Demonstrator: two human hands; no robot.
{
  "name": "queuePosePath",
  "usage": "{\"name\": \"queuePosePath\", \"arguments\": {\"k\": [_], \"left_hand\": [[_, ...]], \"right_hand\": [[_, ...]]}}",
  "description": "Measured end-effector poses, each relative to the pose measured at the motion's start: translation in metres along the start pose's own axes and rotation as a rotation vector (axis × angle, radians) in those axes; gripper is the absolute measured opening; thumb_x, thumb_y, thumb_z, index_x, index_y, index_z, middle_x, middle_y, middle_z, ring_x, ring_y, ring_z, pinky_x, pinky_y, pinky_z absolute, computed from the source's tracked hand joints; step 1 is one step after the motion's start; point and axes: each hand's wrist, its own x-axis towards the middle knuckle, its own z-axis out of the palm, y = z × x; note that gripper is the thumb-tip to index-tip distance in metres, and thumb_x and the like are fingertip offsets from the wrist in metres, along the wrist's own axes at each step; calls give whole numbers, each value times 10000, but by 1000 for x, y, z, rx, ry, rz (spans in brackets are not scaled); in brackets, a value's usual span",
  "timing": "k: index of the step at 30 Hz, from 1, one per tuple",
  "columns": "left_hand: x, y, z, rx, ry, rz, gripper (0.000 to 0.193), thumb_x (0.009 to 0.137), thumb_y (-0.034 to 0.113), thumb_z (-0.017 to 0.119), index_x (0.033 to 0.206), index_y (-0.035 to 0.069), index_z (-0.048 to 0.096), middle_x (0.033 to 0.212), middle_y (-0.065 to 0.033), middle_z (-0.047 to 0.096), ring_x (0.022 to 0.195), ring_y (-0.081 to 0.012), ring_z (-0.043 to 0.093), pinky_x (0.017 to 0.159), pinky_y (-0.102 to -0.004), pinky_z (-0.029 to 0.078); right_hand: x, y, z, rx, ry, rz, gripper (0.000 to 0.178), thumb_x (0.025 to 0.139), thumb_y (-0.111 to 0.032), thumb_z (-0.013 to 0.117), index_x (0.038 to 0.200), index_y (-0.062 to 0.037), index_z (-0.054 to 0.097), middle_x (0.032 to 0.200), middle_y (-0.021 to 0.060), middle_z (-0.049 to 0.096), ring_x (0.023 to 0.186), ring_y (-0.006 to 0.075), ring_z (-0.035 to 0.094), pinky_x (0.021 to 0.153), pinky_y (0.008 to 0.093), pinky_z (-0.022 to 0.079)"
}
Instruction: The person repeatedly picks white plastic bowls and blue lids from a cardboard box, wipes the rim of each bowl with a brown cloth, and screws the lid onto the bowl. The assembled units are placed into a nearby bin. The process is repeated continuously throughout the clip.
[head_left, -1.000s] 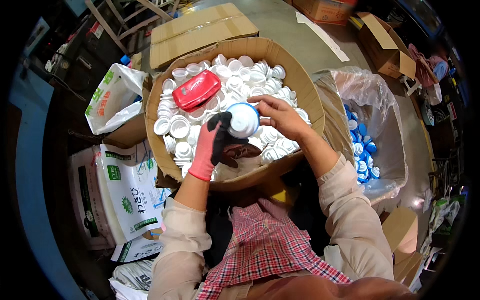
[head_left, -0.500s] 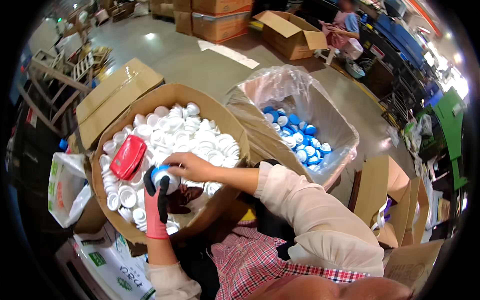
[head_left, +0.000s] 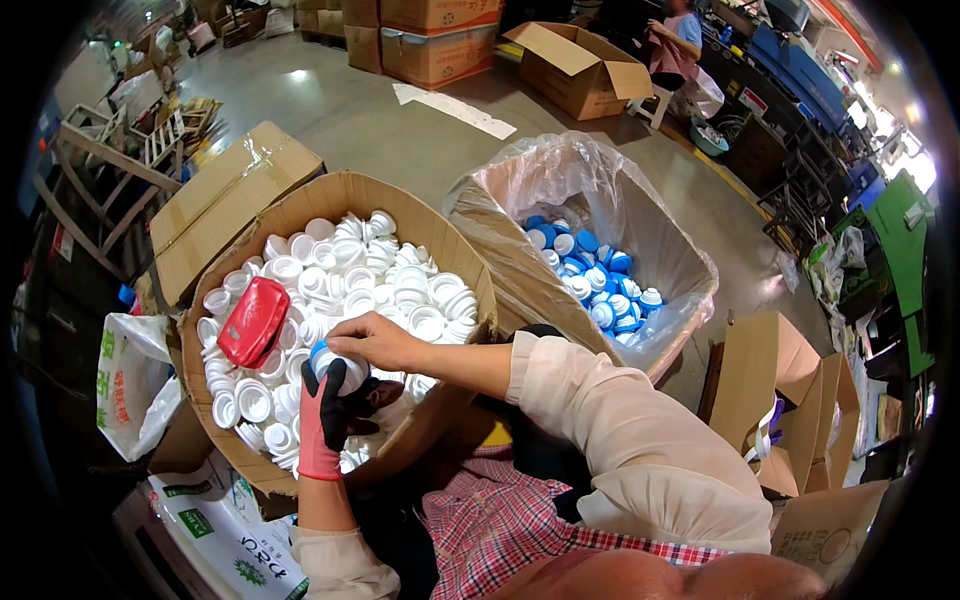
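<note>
My left hand [head_left: 321, 418], in a pink glove with black fingers, is closed round a white plastic cap with a blue ring [head_left: 345, 374]. The fingers of my bare right hand [head_left: 380, 342] are bent and press on the top of the same cap; their tips are partly hidden. Both hands are over the near side of a large cardboard box [head_left: 462, 240] heaped with white plastic caps [head_left: 350, 275]. A red pouch [head_left: 254, 322] lies on the caps at the left. Behind the held cap is a dark brown thing [head_left: 388, 394], mostly covered.
To the right stands a plastic-lined box [head_left: 505, 285] holding blue-and-white caps [head_left: 598, 285]. A closed carton [head_left: 235, 205] lies beyond the left rim. A white plastic bag [head_left: 135, 385] hangs at far left. Open cartons [head_left: 765, 385] stand at right. A person [head_left: 675, 45] sits far off.
My right hand has shifted slightly, its fingers now closer together on the cap. The left hand has turned the cap a little and dropped slightly. The far person's arm is raised higher.
</note>
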Motion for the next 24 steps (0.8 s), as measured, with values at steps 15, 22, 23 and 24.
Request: {"name": "queuePosePath", "arguments": {"k": [15,22,23,24], "left_hand": [[7,1,-11,302,87,335,446,952,359,567,1204,-4,504,1079,-132,595,885,-241,633,741,-359,546],[5,6,-19,254,-12,342,330,896,119,570,1205,10,534,1075,-128,611,938,-238,612,789,-339,501],[5,4,-19,286,-19,382,318,899,114,572,1198,9,541,1069,-120,614,933,-227,617,776,-334,505],[6,0,-23,256,-20,369,311,923,153,557,1198,8,541,1066,-106,614,928,-211,616,763,-328,509]], "right_hand": [[-3,-17,0,-319,1,-356,508,871,-266,672,1315,-90,499,1280,137,514,1119,251,526,948,353,431],[-12,-39,-1,-596,-70,-379,633,718,-243,790,1254,-76,498,1224,165,487,1091,363,524,898,387,469],[-12,-38,-1,-618,-59,-410,632,728,-257,782,1255,-68,491,1220,167,492,1087,364,528,892,389,472],[-11,-37,-1,-639,-46,-442,631,737,-270,774,1257,-60,485,1215,169,496,1083,366,532,886,390,475]]}}
